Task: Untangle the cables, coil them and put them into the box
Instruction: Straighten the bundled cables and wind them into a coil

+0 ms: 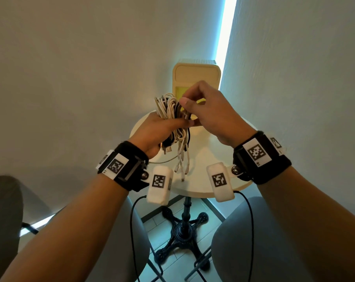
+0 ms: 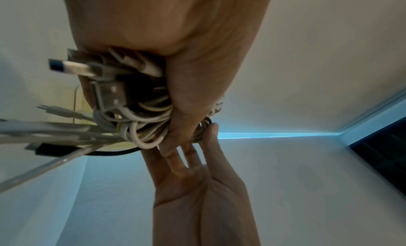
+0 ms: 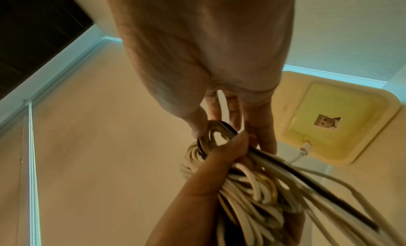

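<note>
A tangled bundle of white, beige and black cables (image 1: 170, 110) is held above the small round table (image 1: 209, 159). My left hand (image 1: 162, 127) grips the bundle round its middle, with looped ends above and plug ends (image 1: 181, 169) hanging below. In the left wrist view, USB plugs (image 2: 87, 71) stick out of my left hand (image 2: 175, 93). My right hand (image 1: 195, 104) pinches a few strands at the top right of the bundle; the right wrist view shows its fingertips (image 3: 199, 130) on a loop (image 3: 217, 130). The cream box (image 1: 196, 78) stands behind, its yellow inside (image 3: 329, 117) holding one white plug (image 3: 305, 148).
The box sits at the table's far edge in a corner between two walls. The table stands on a black metal pedestal (image 1: 184, 226) between my knees. A grey chair (image 1: 3, 216) is at the left. Black wires (image 1: 133, 231) hang from the wrist cameras.
</note>
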The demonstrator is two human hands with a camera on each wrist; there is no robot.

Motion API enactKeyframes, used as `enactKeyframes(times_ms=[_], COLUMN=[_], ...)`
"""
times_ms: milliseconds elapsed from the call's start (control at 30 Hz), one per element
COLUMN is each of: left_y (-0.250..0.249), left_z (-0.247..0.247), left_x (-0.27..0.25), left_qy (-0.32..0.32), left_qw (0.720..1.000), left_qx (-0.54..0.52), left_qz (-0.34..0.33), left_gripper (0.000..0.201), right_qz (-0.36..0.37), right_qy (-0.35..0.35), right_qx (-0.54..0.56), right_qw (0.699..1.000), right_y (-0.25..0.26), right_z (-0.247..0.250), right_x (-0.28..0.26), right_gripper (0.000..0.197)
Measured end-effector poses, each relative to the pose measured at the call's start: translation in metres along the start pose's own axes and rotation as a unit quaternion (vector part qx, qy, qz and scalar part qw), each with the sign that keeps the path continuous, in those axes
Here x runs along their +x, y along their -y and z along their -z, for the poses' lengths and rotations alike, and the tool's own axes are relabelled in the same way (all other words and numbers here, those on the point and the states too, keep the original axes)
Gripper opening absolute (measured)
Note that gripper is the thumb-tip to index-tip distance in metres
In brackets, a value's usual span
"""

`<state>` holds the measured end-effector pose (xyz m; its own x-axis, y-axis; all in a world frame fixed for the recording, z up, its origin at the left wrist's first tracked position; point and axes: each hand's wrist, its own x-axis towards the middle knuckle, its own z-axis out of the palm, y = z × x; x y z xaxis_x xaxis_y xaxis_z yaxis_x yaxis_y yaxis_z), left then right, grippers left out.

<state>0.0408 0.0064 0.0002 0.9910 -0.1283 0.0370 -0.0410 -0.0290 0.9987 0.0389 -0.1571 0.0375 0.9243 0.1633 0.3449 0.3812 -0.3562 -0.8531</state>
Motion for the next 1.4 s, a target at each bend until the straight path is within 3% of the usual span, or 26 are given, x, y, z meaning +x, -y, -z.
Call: enactKeyframes(times_ms=[133, 267, 500, 633, 767, 900, 1000, 1267, 1400], left_y=[0.001, 0.001, -0.004, -0.007, -0.007, -0.007, -0.006, -0.001, -0.003], left_z=[-0.002, -0.008, -0.011, -0.010, -0.009, -0.011, -0.012, -0.016, -0.024], left_x=[0.000, 0.000, -0.003, -0.005, -0.007, -0.006, -0.003, -0.007, -0.012], left_qy=[0.036, 0.035, 0.073, 0.089, 0.146, 0.186, 0.175, 0.142, 0.143], left_qw=[0.999, 0.997, 0.991, 0.987, 0.971, 0.956, 0.962, 0.967, 0.978], left_qx=[-0.016, -0.073, -0.112, -0.134, -0.184, -0.208, -0.186, -0.187, -0.132], left_qz=[-0.001, -0.001, 0.010, 0.009, 0.039, 0.090, 0.098, 0.098, 0.080], left_gripper=[0.021, 0.035, 0.005, 0.003, 0.006, 0.014, 0.016, 0.012, 0.008], right_qz=[0.056, 0.034, 0.033, 0.041, 0.054, 0.057, 0.052, 0.013, -0.035], right_qy=[-0.044, -0.081, -0.087, -0.092, -0.104, -0.087, -0.087, -0.041, 0.051], right_qx=[-0.001, 0.054, 0.084, 0.120, 0.188, 0.239, 0.246, 0.134, 0.158], right_qw=[0.997, 0.995, 0.992, 0.988, 0.975, 0.966, 0.964, 0.990, 0.986], right_y=[-0.004, -0.009, -0.006, -0.004, -0.001, 0.001, -0.006, -0.013, 0.005], right_z=[-0.001, -0.011, -0.012, -0.015, -0.021, -0.026, -0.027, -0.009, -0.006], right_x=[0.002, 0.005, 0.010, 0.008, 0.004, 0.001, 0.000, 0.008, 0.013], right_gripper=[0.009, 0.012, 0.015, 0.015, 0.020, 0.018, 0.017, 0.022, 0.031])
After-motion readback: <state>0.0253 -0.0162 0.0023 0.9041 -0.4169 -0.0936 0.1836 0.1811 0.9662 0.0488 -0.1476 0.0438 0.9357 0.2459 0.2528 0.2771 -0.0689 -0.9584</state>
